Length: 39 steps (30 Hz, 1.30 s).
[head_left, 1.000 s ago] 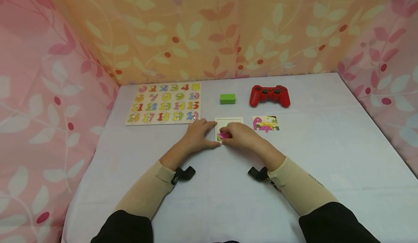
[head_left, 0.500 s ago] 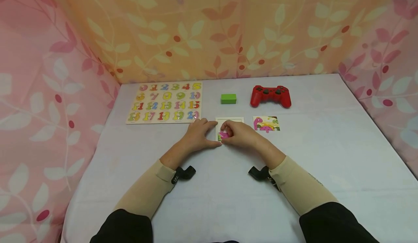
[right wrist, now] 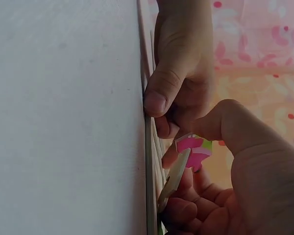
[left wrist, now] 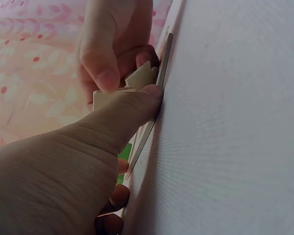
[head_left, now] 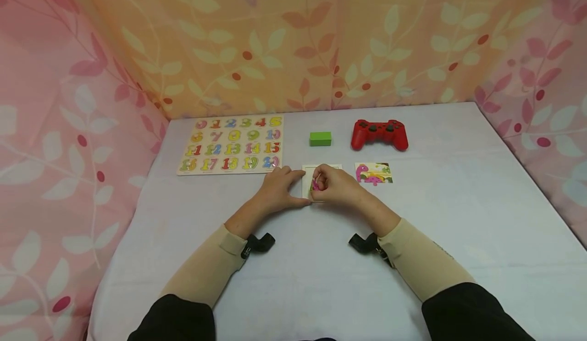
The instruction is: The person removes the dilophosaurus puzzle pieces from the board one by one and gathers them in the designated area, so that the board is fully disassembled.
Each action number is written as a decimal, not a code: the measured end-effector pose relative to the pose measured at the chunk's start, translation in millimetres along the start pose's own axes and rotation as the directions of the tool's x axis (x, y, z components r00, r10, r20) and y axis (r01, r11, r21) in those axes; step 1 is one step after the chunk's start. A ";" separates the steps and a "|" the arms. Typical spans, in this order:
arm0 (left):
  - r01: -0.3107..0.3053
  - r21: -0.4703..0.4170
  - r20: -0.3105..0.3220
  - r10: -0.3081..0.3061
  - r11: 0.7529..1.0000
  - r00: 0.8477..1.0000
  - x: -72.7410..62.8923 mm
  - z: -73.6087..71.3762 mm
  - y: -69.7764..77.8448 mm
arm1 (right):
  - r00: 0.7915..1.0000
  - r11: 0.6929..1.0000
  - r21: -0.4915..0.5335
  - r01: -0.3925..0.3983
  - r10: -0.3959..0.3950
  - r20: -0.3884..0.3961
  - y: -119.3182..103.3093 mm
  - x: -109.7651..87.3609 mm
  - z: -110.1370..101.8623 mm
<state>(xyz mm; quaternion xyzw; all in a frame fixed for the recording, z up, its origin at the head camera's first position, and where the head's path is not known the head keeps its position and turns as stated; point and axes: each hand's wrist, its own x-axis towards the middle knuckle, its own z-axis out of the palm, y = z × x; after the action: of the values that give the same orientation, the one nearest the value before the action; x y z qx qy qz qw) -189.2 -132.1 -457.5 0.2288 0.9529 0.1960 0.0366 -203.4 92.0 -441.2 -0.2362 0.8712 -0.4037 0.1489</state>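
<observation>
Pinching pink puzzle pieces [right wrist: 198, 155], tilted over white frame [head_left: 306, 183], with right hand [head_left: 339, 185]; bracing frame with left hand [head_left: 277, 190], thumb and forefinger outspread along edges; now showing pink shifted off near-left corner, so probably unseated.

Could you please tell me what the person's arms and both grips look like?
Both forearms are in beige sleeves, with black sleeves higher up. The right beige one carries a faint dark marking, too small to read. At each wrist sits a black, bent device. Neither the left grip nor the right grip wears a glove.
</observation>
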 end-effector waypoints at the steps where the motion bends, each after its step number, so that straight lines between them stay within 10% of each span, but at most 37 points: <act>1: 0.001 -0.001 0.000 -0.001 1.000 1.000 -0.1 0.3 -0.1 | 1.000 1.000 0.013 -0.004 0.004 0.000 -0.6 -0.4 -0.3; 16: -0.014 0.013 -0.013 0.014 1.000 1.000 -0.1 0.3 -1.9 | 0.997 0.956 -0.281 0.083 -0.081 0.019 -4.1 -6.6 4.5; 39: -0.014 0.008 -0.011 0.014 1.000 1.000 0.0 1.1 -2.9 | 0.984 0.950 -0.259 0.174 -0.157 0.084 -8.0 -11.1 -1.0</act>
<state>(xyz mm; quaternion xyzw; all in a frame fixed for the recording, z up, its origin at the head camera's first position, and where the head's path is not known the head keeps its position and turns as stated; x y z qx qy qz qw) -190.2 -134.1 -459.7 0.2345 0.9522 0.1935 0.0289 -192.1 94.0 -433.6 -0.3387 0.8895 -0.2868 0.1087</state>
